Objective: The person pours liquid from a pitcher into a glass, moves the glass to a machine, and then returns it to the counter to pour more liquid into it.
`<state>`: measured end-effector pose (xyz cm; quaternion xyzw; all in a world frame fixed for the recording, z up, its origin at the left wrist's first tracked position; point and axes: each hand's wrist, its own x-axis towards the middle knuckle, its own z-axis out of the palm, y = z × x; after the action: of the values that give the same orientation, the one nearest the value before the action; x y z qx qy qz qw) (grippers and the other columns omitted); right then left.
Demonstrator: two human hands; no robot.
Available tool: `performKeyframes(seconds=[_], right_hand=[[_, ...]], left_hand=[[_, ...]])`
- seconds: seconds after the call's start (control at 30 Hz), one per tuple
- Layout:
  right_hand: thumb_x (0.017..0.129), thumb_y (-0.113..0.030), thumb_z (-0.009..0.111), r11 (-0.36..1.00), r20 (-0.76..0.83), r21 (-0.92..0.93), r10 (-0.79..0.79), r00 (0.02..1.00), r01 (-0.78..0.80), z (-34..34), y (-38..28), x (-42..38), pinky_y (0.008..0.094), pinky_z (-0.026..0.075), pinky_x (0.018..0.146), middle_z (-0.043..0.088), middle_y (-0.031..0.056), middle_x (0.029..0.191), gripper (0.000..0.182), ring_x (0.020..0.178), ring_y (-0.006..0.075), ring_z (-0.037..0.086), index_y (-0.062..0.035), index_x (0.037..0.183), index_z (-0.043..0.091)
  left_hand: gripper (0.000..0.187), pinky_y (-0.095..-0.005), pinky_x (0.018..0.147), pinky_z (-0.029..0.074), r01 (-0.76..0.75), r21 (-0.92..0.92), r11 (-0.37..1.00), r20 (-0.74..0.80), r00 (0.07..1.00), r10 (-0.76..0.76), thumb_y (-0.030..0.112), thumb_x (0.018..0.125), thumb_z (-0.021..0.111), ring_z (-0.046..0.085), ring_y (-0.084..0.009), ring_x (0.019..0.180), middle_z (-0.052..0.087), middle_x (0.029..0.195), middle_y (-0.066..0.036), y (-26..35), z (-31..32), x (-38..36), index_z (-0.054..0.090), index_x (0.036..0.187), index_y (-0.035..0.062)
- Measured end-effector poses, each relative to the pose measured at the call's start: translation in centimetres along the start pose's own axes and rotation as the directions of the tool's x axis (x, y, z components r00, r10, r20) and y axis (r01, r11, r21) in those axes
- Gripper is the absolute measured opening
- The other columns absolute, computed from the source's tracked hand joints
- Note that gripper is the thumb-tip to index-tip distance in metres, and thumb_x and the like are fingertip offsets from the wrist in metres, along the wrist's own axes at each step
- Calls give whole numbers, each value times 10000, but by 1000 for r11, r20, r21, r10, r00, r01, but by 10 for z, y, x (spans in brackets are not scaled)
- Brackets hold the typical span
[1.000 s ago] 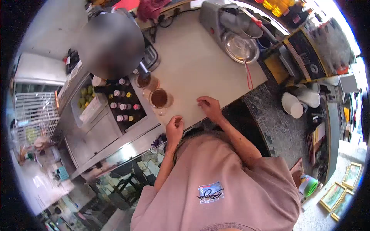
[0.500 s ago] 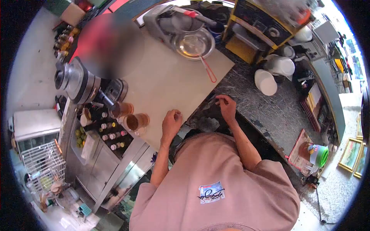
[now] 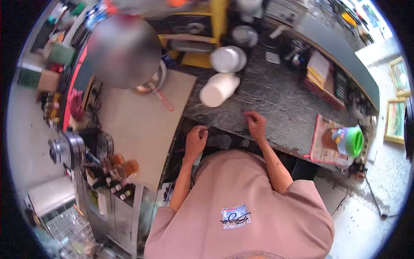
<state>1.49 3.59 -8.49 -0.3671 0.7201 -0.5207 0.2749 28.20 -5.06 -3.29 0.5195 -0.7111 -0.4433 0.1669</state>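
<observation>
My left hand (image 3: 196, 140) hovers by the dark gap at the board's right edge, its fingers loosely bent and apart, with nothing visible in them. Across the gap, my right hand (image 3: 256, 125) is held over the front edge of the dark marbled counter (image 3: 276, 99). Its fingers are half bent and spread a little, pointing left, and I see nothing in them. Closest to it lies a stack of white disposable bowls or cups (image 3: 215, 93). A pale board (image 3: 133, 129) stretches to the left of my left hand.
Two cups of brown drink (image 3: 126, 169) stand at the board's lower left, near a metal machine (image 3: 68, 149). A red-handled strainer (image 3: 164, 101) lies at the back. On the right, a green-lidded jar (image 3: 351, 141) sits on a cloth (image 3: 318, 140). Another person (image 3: 123, 52) stands opposite, blurred.
My view has swung to the right, so the board and cups now sit further left and more of the dark counter shows. Both hands keep much the same pose in front of my body.
</observation>
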Motion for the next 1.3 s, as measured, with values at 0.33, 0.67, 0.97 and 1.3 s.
performKeyframes(seconds=[0.33, 0.67, 0.97, 1.3], right_hand=[[913, -17, 579, 942, -749, 195, 323, 578, -273, -218, 54, -114, 302, 523, 712, 716, 94, 863, 162, 818, 163, 683, 23, 985, 718], [794, -284, 849, 828, -950, -310, -287, 123, -467, -458, 81, -171, 418, 440, 1004, 545, 160, 1288, 688, 1168, 316, 545, -24, 1346, 531], [681, -492, 884, 687, -928, -275, -7, 372, -673, -506, 64, -155, 435, 526, 921, 693, 197, 1138, 835, 1078, 356, 676, -9, 1285, 570], [923, -387, 657, 511, -605, 790, 737, 302, 338, -273, 20, -226, 370, 615, 726, 693, 149, 1044, 440, 902, 300, 732, -109, 1242, 540]], left_hand=[[146, -413, 742, 516, -423, 106, 900, 385, 852, 355, 125, 917, 649, 667, -304, 814, 677, 920, -143, 104, 149, 61, 676, 1020, 24], [254, -419, 651, 462, -567, 208, 797, 541, 746, 389, 291, 861, 746, 589, -284, 697, 592, 768, -98, 169, 220, 67, 654, 929, 64], [238, -382, 664, 482, -564, 96, 820, 489, 744, 455, 255, 890, 741, 616, -261, 719, 617, 814, -101, 163, 211, 49, 668, 987, 50], [675, -357, 857, 524, -348, -243, 905, 739, 538, 406, 229, 810, 837, 638, -231, 1055, 620, 1225, -138, 200, 233, -30, 496, 1364, 48]])
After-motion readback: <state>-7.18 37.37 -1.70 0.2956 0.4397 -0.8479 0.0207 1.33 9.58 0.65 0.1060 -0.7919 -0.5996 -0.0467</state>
